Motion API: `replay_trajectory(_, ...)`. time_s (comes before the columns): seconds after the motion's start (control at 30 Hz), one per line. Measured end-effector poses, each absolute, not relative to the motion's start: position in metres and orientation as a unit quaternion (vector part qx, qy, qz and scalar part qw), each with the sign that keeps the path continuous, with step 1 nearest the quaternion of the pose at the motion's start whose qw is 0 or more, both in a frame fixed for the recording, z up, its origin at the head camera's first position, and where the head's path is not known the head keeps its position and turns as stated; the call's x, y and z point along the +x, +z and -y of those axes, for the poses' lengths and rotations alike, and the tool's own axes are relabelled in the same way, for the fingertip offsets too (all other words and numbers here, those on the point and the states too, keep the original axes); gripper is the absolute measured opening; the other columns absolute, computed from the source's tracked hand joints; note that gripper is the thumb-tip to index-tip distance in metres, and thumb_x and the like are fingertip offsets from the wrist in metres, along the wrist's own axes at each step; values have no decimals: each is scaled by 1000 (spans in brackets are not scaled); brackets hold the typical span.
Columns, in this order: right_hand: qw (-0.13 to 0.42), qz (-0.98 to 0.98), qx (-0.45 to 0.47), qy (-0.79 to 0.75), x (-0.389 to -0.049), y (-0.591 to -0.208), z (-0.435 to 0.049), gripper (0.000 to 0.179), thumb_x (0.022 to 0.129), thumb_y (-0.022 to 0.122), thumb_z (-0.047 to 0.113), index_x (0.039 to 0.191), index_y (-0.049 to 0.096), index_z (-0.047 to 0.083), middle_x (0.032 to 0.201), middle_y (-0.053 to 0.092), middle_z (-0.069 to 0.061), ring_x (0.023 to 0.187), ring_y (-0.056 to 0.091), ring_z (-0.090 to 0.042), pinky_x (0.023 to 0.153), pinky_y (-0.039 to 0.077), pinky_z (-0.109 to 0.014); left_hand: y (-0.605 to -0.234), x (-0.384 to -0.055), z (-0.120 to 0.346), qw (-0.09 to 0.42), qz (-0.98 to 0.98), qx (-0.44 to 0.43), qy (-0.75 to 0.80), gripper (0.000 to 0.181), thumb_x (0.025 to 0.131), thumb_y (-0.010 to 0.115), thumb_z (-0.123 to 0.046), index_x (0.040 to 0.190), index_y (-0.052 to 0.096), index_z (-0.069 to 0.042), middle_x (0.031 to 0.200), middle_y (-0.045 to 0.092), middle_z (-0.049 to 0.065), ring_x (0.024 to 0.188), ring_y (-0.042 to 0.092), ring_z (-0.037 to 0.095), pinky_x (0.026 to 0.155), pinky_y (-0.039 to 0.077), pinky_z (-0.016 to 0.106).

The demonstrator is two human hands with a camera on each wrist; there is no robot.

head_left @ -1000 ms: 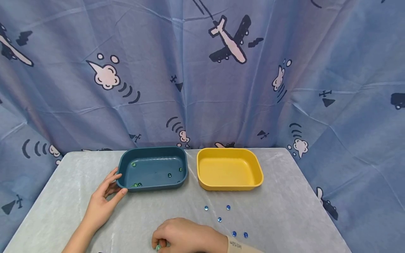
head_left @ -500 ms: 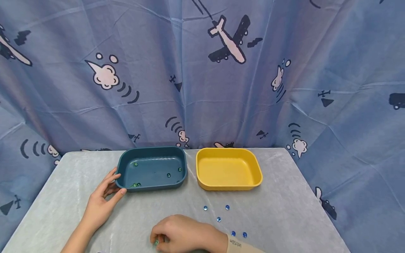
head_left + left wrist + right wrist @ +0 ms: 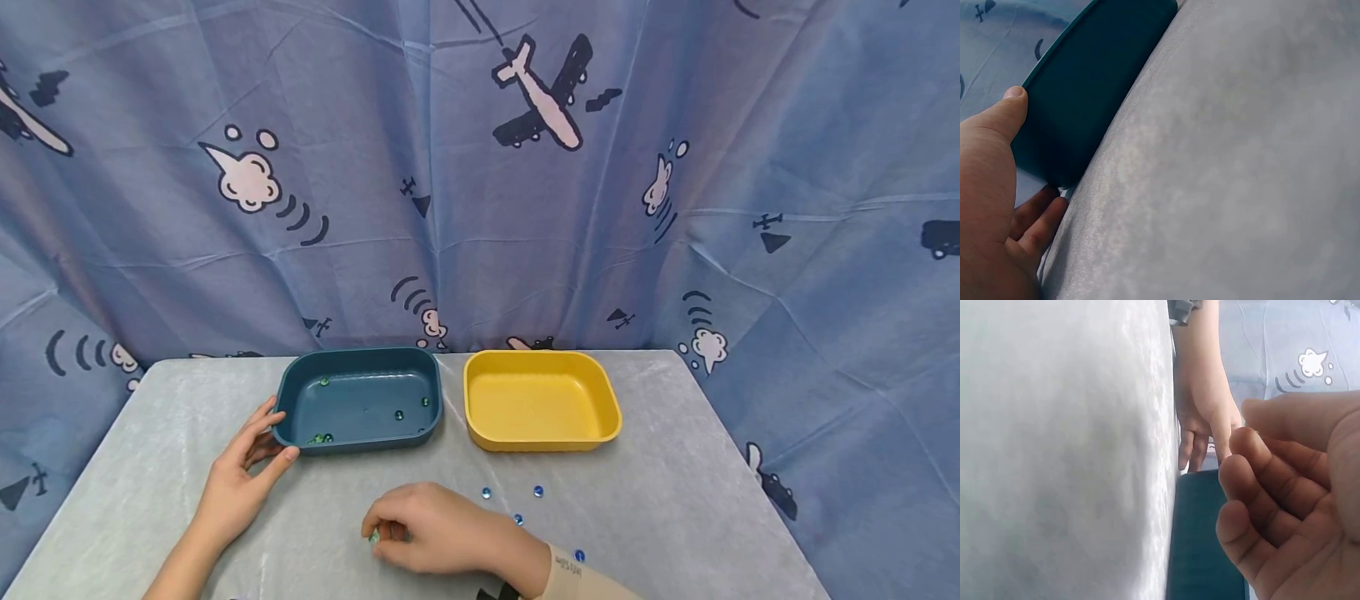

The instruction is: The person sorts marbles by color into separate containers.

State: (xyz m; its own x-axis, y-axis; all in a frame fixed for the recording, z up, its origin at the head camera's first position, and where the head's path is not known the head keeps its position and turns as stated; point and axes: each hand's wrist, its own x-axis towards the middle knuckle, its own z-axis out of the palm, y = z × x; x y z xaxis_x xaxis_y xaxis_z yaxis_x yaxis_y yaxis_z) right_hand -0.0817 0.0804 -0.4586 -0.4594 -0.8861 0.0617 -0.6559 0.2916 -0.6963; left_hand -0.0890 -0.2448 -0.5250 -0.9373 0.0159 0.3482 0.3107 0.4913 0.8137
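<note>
My left hand (image 3: pixel 242 483) grips the near left corner of a dark teal tray (image 3: pixel 367 393). In the left wrist view its thumb lies on the tray's rim, with fingertips low by the tray's end. Several green glass marbles (image 3: pixel 324 381) lie inside that tray. Over the table in front of it, my right hand (image 3: pixel 450 533) pinches a green glass marble (image 3: pixel 374 537) between thumb and fingertips. The right wrist view shows this hand (image 3: pixel 1300 487) with curled fingers, the marble hidden there. Several blue glass marbles (image 3: pixel 538 492) lie on the table beyond the right forearm.
To the right of the teal tray stands a yellow tray (image 3: pixel 542 404) with nothing visible in it. A pale grey cloth (image 3: pixel 675 508) covers the table. A blue patterned curtain (image 3: pixel 360 167) hangs behind and along both sides.
My right hand has moved forward from the near edge of the view, carrying the green marble. One green marble in the teal tray has rolled slightly toward the back. The left hand stays put.
</note>
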Motion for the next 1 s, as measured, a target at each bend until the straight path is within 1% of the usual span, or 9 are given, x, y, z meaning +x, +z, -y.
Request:
replay_trajectory(0.13,157,-787,-483,-349,-86,-455,-84,13,107,74,15,120,76,14,97,65,17,85,54,12,77,52,-5,-525,-89,245,149,851,-95,-494,60,103,78,-5,159,56,-10,174,37,14,126,57,-7,96,52,7)
replay_trajectory(0.27,147,-791,-472,-362,-91,-452,-87,13,107,73,13,120,76,13,98,67,16,86,56,11,78,55,-9,-525,-89,245,149,850,-96,-496,60,103,78,-5,158,56,-10,174,37,13,126,57,-7,96,52,8)
replay_trajectory(0.37,138,-791,-461,-378,-95,-450,-89,14,106,74,12,120,76,11,97,68,14,86,57,9,79,57,-12,-525,-89,245,150,849,-96,-497,60,103,78,-4,158,56,-10,174,38,13,126,57,-8,96,53,8)
replay_trajectory(0.57,108,-794,-443,-401,-103,-449,-90,15,105,77,12,120,76,8,99,70,10,89,59,7,80,59,-13,-525,-88,245,152,850,-95,-495,61,102,78,-4,159,56,-11,174,38,14,126,56,-9,96,52,8)
replay_trajectory(0.77,103,-791,-419,-434,-112,-447,-92,16,105,76,12,121,76,10,100,69,10,90,59,2,79,61,-20,-526,-87,245,153,850,-94,-495,61,102,79,-4,158,57,-11,175,38,7,125,56,-10,95,52,7)
replay_trajectory(1.0,70,-788,-398,-465,-123,-446,-97,16,104,77,10,120,76,12,100,70,8,89,61,-2,79,60,-20,-526,-88,245,152,852,-93,-493,61,102,79,-5,158,57,-12,174,38,11,126,56,-10,96,52,7)
